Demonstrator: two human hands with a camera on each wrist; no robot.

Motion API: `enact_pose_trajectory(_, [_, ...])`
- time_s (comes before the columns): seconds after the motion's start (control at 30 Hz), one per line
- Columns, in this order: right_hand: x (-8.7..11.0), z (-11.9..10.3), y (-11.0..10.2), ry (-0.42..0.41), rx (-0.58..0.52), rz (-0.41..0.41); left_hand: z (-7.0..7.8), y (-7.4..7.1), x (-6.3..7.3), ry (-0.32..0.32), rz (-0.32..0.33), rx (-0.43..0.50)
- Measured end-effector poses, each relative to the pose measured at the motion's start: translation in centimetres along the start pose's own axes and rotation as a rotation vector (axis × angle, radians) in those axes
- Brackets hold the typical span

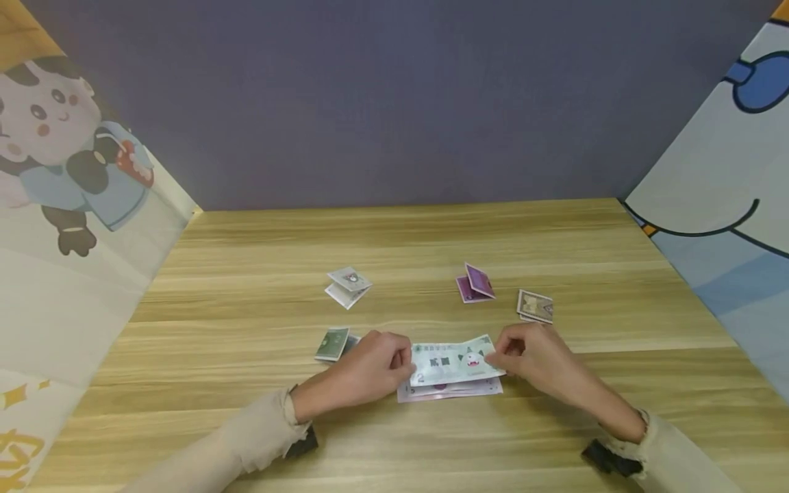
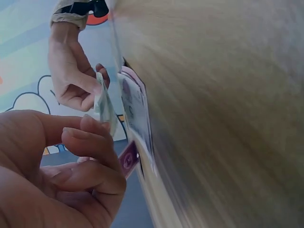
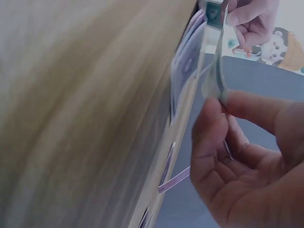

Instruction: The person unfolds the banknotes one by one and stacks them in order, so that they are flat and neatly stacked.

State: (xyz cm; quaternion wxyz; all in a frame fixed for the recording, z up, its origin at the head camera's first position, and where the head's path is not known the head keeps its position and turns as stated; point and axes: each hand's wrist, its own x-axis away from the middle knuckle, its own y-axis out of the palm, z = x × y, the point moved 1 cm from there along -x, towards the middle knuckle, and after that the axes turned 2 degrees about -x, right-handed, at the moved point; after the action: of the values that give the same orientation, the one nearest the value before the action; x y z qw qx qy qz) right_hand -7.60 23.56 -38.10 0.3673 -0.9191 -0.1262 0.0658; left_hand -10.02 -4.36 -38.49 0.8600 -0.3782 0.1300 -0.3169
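Note:
A pale green play banknote [image 1: 453,361] marked 2 is stretched between both hands, raised above the table. My left hand [image 1: 364,370] pinches its left end between thumb and fingers. At the opposite end, my right hand [image 1: 539,356] pinches the note the same way; in the right wrist view the green note [image 3: 216,78] is seen edge-on and slightly bent. Beneath it on the table lies a small stack of pinkish-purple banknotes [image 1: 453,392], partly covered by the green note in the head view. The left wrist view shows this stack [image 2: 135,107] lying flat below the note.
Folded banknotes stand around: a grey one [image 1: 349,281] at back left, a purple one [image 1: 476,282] at back centre, a brown one [image 1: 535,306] on the right, and a dark green one [image 1: 333,344] beside the left hand. A grey partition [image 1: 407,103] rises behind the wooden table [image 1: 246,246].

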Motion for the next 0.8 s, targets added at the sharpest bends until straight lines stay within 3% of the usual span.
enact_pose_trajectory(0.3, [-0.74,0.60,0.86,-0.042,0.128,-0.113,-0.15,0.41,-0.43,-0.067,-0.104,-0.112])
enact_pose_trajectory(0.53, [-1.03,0.67,0.95,-0.035,0.156,-0.165,0.05,0.28,-0.39,-0.112,-0.129,-0.130])
enact_pose_trajectory(0.8, [-0.94,0.34,0.98,0.002,0.186,-0.171,0.15,0.50,-0.38,-0.148,-0.144,-0.191])
